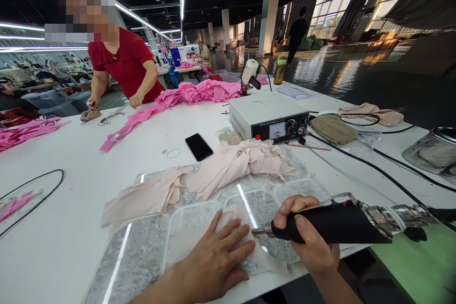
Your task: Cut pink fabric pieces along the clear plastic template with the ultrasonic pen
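Cloth work looks only partly done, as far as I can judge; one thin pale piece (265,260) lies flat on the speckled plate (142,247) at the near edge of the table (71,228), right under your hands; the metal tip of the tool (331,223) sits just at the right side of that piece, and I cannot tell if it touches the cloth; a heap of pale pink pieces (228,166) lies crumpled on the far side of the plate, and I cannot tell which of them are done and which are left; no tidy stack of finished ones shows.

Your left hand (217,256) lies palm down on the pale piece; its fingers are spread wide and flat, pointing far and right; it grips nothing, it only presses the cloth onto the plate. Your right hand (309,242) is wrapped tight round the black handle of the tool; fingers curl over the top, thumb on the near side; the tool lies almost level, tip pointing left toward your left fingertips, its shiny metal end off to the right, where a black cable (374,168) crosses the table.

Past the heap stand a white box with dials (267,116) and a black phone (198,147); far left, a person in a red shirt (124,64) handles bright pink cloth (199,92); those hands are not yours.
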The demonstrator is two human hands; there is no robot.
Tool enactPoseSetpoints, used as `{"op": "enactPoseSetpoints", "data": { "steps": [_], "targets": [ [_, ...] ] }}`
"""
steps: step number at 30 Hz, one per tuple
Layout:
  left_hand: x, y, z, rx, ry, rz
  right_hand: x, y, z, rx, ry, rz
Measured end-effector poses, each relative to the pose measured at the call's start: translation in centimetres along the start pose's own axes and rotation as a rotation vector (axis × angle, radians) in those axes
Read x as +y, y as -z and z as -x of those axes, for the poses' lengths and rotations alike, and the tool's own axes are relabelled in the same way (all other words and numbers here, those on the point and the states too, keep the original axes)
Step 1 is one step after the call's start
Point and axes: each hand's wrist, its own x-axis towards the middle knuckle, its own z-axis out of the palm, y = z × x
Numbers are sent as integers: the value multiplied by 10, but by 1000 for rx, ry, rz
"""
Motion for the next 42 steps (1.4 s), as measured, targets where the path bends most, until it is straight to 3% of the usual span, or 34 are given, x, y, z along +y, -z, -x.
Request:
{"op": "enactPoseSetpoints", "data": {
  "steps": [5,12,25,31,39,42],
  "targets": [
    [-2,0,-1,-6,20,-26,-10,12,-2,-14,-2,-1],
    [-3,-3,3,21,26,-19,-30,36,15,12,-102,-24],
    [4,-11,2,39,55,-51,-27,41,23,-18,-112,6],
    [11,-18,-2,107,75,-54,-28,39,23,1,-108,19],
    [20,-19,-4,19,110,-85,-28,43,20,12,-187,-6],
    [20,-21,-2,40,115,-75,-27,39,18,79,-155,-26]
  ]
}}
